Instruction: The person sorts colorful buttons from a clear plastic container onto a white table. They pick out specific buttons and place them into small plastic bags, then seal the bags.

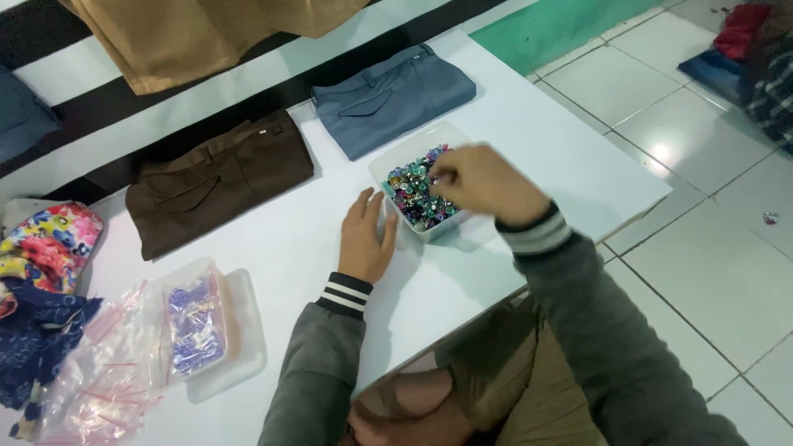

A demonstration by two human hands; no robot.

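From the head camera I look down at a white desk (273, 248) with both of my hands over it. My right hand (483, 183) reaches into a clear plastic tub (388, 161) filled with small shiny multicoloured beads (413, 198); its fingertips are bunched together down among the beads, but I cannot tell whether that grip actually pinches one. My left hand (366, 237) lies flat on the desk, fingers spread and holding nothing, its fingertips just beside the tub's near left wall. Both arms wear grey sleeves with striped cuffs. Behind the tub lies a folded blue-grey pair of trousers (392, 99), and to its left a folded dark brown pair of trousers (219, 177). At the near left of the desk sits a second clear container (198, 322) holding small blue-violet pieces, resting on a clear lid, with a heap of small transparent zip bags (103, 380) beside it. Flowered cloth (49, 244) lies at the far left edge. To the right is white tiled floor (702, 248).
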